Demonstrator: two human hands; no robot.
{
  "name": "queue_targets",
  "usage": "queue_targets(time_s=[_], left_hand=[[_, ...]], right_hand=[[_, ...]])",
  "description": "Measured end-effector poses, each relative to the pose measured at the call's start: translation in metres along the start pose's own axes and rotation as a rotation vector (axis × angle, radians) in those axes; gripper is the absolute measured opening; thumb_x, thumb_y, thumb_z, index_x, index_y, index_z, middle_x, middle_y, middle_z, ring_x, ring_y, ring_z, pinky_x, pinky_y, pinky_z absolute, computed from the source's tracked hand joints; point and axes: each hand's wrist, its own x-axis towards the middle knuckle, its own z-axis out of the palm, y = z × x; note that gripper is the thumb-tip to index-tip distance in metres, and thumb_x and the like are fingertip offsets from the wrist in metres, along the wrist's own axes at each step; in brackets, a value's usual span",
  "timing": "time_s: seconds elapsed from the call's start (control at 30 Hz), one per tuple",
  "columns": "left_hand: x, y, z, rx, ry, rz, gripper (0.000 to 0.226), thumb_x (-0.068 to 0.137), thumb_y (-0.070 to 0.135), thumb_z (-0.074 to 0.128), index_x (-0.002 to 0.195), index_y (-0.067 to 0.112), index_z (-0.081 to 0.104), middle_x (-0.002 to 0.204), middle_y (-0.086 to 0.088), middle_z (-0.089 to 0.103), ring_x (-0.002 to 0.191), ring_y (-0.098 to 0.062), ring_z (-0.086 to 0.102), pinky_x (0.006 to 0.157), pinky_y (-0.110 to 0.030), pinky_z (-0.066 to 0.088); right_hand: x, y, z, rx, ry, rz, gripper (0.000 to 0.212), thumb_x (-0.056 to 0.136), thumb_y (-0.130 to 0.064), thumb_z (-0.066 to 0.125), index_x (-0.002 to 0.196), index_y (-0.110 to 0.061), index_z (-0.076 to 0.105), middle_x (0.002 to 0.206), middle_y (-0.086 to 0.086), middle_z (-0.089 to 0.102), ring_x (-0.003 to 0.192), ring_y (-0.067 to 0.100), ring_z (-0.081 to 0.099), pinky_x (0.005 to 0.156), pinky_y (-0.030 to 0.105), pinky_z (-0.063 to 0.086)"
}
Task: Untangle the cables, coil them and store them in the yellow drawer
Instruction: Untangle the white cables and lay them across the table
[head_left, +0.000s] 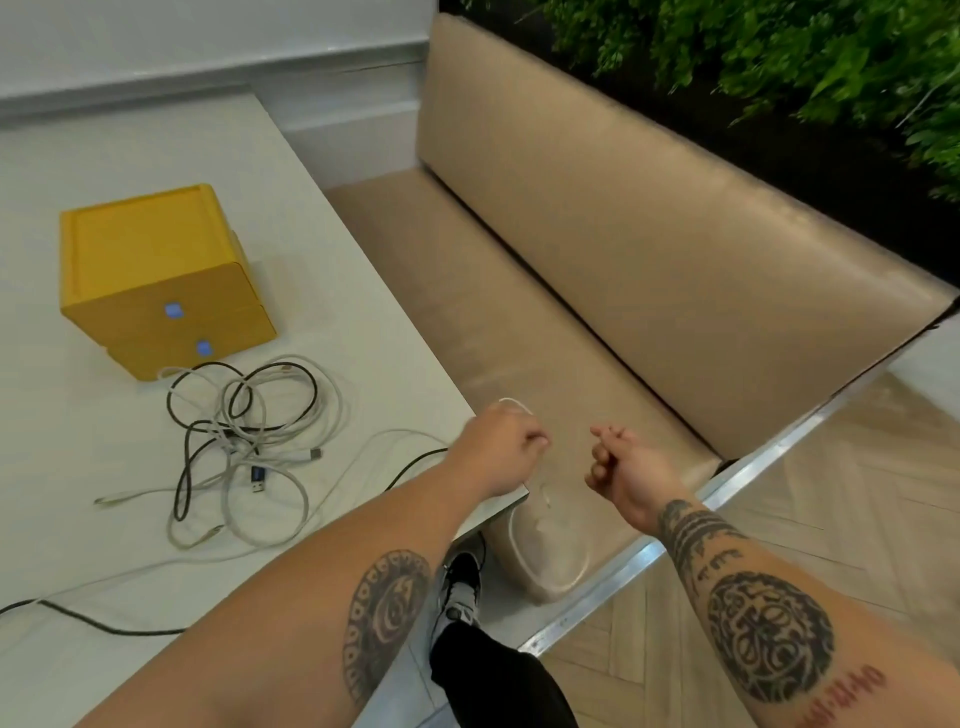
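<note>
Nearest the camera, two tattooed forearms reach forward. Below them show a black trouser leg (488, 675) and a black-and-white shoe (460, 582) on the floor.

The left hand (498, 447) is over the near right corner of the pale white worktop (363, 291). Its fingers are curled round a thin white cable (513, 400). The cable arches in a small loop above the knuckles, drops past the worktop's edge and hangs in a wide loop in front of the seat.

The right hand (618, 467) is held just beside it, apart from it and off the worktop. Its fingers are bent in towards the palm. Whether they pinch any strand I cannot tell.

To the left of the left hand, a tangle of white and black cables (249, 441) lies heaped on the worktop. A blue USB plug (258, 478) lies in its middle, and loose ends trail out. A single black cable (78, 616) runs along the near left edge.

Just behind the tangle stands a yellow plastic box of two drawers (161, 280). Both drawers are pushed in, and each has a small blue square knob. One white loop touches its lower front.

Farther right is a beige padded bench (597, 270) with a metal base rail, standing on a pale herringbone wood floor (841, 493). Behind its backrest grows a wall of green plants (779, 57).
</note>
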Motion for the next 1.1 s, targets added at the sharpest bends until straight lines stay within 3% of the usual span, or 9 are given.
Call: queue_targets(time_s=[0.13,0.27,0.37,0.5,0.6,0.77,0.93,1.03,1.1], left_hand=[[-0.032,-0.057,-0.012,0.074,0.299,-0.076,0.026,0.089,0.02,0.058,0.113,0.022,0.065,0.115,0.002,0.06,0.113,-0.023,0.048,0.095,-0.04,0.043],[-0.054,-0.086,-0.023,0.199,0.478,-0.246,0.044,0.081,0.024,0.062,0.124,0.022,0.056,0.137,0.001,0.048,0.129,-0.025,0.038,0.108,-0.044,0.024],[-0.066,-0.106,-0.03,0.245,0.392,-0.363,0.055,0.084,0.033,0.056,0.137,0.022,0.047,0.152,0.0,0.038,0.142,-0.024,0.029,0.118,-0.05,0.009],[-0.083,-0.111,-0.035,0.313,0.252,-0.292,0.054,0.092,0.043,0.043,0.142,0.023,0.045,0.142,0.004,0.051,0.131,-0.023,0.039,0.107,-0.044,0.022],[-0.101,-0.112,-0.043,0.202,0.355,-0.127,0.051,0.091,0.039,0.037,0.136,0.018,0.053,0.135,0.002,0.057,0.124,-0.024,0.045,0.103,-0.043,0.034],[-0.145,-0.132,-0.061,0.13,0.56,-0.016,0.038,0.093,0.026,0.043,0.124,0.013,0.061,0.122,-0.002,0.062,0.111,-0.022,0.05,0.101,-0.034,0.037],[-0.209,-0.162,-0.082,0.199,0.736,-0.261,0.04,0.089,0.024,0.041,0.121,0.018,0.064,0.123,0.001,0.063,0.109,-0.024,0.05,0.094,-0.037,0.039],[-0.248,-0.174,-0.088,0.194,0.714,-0.402,0.041,0.084,0.018,0.038,0.115,0.021,0.064,0.123,0.005,0.062,0.11,-0.024,0.049,0.087,-0.035,0.033],[-0.27,-0.184,-0.091,0.192,0.626,-0.5,0.045,0.084,0.02,0.036,0.12,0.024,0.063,0.133,0.008,0.058,0.122,-0.023,0.047,0.094,-0.036,0.031]], right_hand=[[-0.002,0.03,-0.001,-0.35,0.07,0.045,0.014,0.099,-0.029,0.058,0.101,-0.015,0.059,0.069,-0.001,0.048,0.055,0.013,0.042,0.056,0.028,0.04],[-0.003,0.038,0.036,-0.546,0.012,-0.138,0.014,0.097,-0.023,0.058,0.112,-0.025,0.061,0.108,-0.004,0.061,0.099,0.018,0.058,0.082,0.031,0.043],[-0.001,0.03,0.076,-0.614,-0.078,-0.253,0.038,0.096,-0.017,0.057,0.133,-0.026,0.055,0.135,-0.002,0.052,0.125,0.016,0.05,0.097,0.029,0.038],[0.011,0.017,0.116,-1.132,-0.31,-0.462,0.066,0.095,-0.029,0.061,0.154,-0.03,0.033,0.161,-0.002,0.029,0.149,0.02,0.023,0.121,0.038,0.022],[0.018,0.026,0.13,-1.615,-0.455,-0.479,0.063,0.097,-0.054,0.051,0.154,-0.044,0.026,0.167,-0.009,0.01,0.152,0.026,0.013,0.123,0.047,0.016],[0.002,0.04,0.134,-1.829,-0.153,-0.713,0.035,0.104,-0.046,0.034,0.126,-0.042,0.061,0.133,-0.011,0.052,0.125,0.019,0.041,0.1,0.04,0.026],[-0.017,0.039,0.149,-1.865,-0.129,-0.65,0.034,0.102,-0.031,0.037,0.123,-0.035,0.064,0.121,-0.006,0.058,0.119,0.02,0.05,0.097,0.041,0.032],[-0.029,0.037,0.156,-1.862,-0.137,-0.548,0.052,0.09,-0.017,0.042,0.137,-0.036,0.053,0.137,-0.006,0.052,0.128,0.019,0.048,0.105,0.041,0.028],[-0.039,0.042,0.16,-1.75,-0.233,-0.518,0.066,0.085,-0.021,0.046,0.149,-0.036,0.038,0.154,-0.008,0.037,0.141,0.02,0.035,0.116,0.042,0.024]])
